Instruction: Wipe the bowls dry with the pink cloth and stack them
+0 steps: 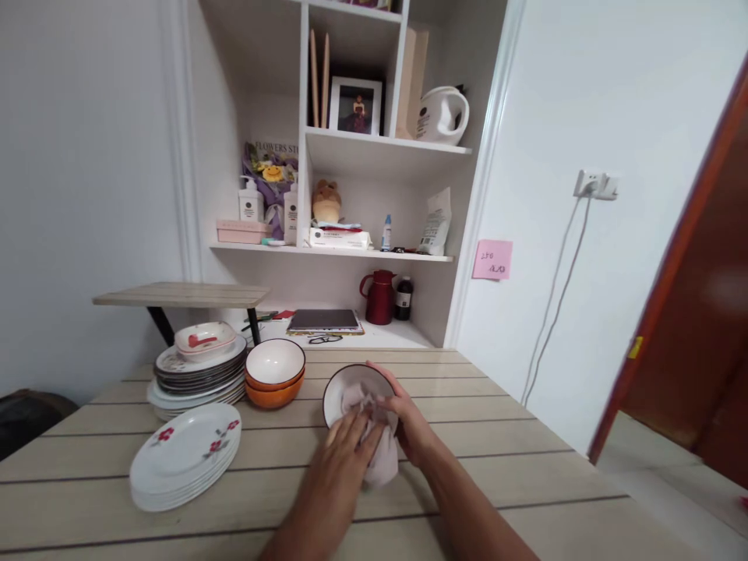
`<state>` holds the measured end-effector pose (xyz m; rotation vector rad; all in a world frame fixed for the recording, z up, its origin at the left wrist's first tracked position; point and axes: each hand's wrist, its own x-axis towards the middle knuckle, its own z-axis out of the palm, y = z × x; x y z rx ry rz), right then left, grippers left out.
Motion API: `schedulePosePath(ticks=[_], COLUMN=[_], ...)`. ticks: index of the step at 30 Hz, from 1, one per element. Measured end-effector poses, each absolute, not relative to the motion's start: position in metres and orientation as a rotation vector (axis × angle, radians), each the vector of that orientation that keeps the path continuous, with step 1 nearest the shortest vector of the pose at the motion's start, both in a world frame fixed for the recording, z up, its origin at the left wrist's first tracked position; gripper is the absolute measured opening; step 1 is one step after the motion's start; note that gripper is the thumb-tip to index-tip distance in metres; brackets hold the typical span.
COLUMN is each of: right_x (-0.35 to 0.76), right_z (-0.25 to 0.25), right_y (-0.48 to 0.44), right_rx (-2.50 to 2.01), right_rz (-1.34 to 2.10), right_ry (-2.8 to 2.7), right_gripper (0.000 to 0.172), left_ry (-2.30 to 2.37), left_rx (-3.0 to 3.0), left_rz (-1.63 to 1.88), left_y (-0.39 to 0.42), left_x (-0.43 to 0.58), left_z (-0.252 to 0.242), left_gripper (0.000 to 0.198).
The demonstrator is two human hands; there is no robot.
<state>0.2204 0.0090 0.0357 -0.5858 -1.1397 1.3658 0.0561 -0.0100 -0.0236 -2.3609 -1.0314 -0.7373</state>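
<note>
A bowl with a pale inside and a dark rim is tilted toward me above the table. My right hand grips its right side, with the thumb at the rim and the other fingers behind. Pressed into the bowl is a pale pinkish cloth, part of which hangs over the near rim. My left hand holds this cloth against the inside, its fingers bunched on the fabric. To the left stand stacked orange bowls with white insides.
Flower-patterned plates are stacked at the table's left, in front of a taller plate pile topped by a small dish. A raised wooden stand is behind. Along the back, a shelf holds a red jug and a dark laptop.
</note>
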Motion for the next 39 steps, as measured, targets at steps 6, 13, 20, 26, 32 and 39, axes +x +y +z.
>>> schedulePosePath(ticks=[6, 13, 20, 26, 32, 39], right_x=[0.221, 0.214, 0.204, 0.187, 0.174, 0.196], right_z=[0.042, 0.033, 0.032, 0.019, 0.008, 0.029], right_y=[0.005, 0.006, 0.001, 0.003, 0.012, 0.009], right_rx=[-0.644, -0.668, -0.341, -0.336, -0.489, -0.558], right_rz=[1.463, 1.528, 1.625, 1.593, 1.543, 1.353], right_ry=[-1.189, -1.060, -1.100, -1.099, -0.887, -0.980], right_gripper=[0.062, 0.075, 0.082, 0.081, 0.082, 0.067], left_ry=[-0.923, -0.863, -1.011, -1.149, -1.100, -0.732], left_rx=[-2.136, -2.009, -2.060, -2.134, -2.208, -2.326], left_rz=[-0.669, -0.810, -0.883, -0.959, -0.947, -0.907], left_y=[0.005, 0.012, 0.017, 0.011, 0.009, 0.009], left_x=[0.033, 0.038, 0.030, 0.031, 0.035, 0.046], left_z=[-0.003, -0.017, -0.021, -0.025, -0.035, -0.030], left_gripper=[0.024, 0.026, 0.048, 0.060, 0.068, 0.067])
